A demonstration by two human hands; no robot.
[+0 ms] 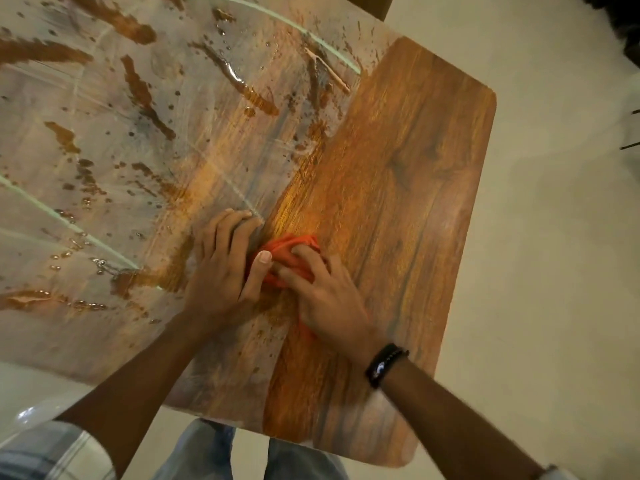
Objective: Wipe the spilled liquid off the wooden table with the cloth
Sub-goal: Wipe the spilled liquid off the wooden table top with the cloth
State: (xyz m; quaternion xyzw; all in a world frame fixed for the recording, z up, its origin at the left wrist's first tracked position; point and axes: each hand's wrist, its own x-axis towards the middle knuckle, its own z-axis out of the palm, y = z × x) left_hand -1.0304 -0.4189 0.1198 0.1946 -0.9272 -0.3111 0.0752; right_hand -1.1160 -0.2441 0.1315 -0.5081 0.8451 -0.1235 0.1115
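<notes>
An orange cloth (289,252) lies bunched on the wooden table (415,188), near its middle. My right hand (325,292) presses down on the cloth with its fingers curled over it. My left hand (225,268) rests flat on the table just left of the cloth, thumb touching the cloth's edge. Spilled liquid (138,88) covers the left and far parts of the table as brown streaks and drops under a shiny wet film. The strip of table to the right of the cloth looks dry and dark.
The table's rounded right corner (488,95) and near edge (311,441) border a pale floor (554,271). My legs in jeans (249,459) stand at the near edge. A black band (384,363) sits on my right wrist.
</notes>
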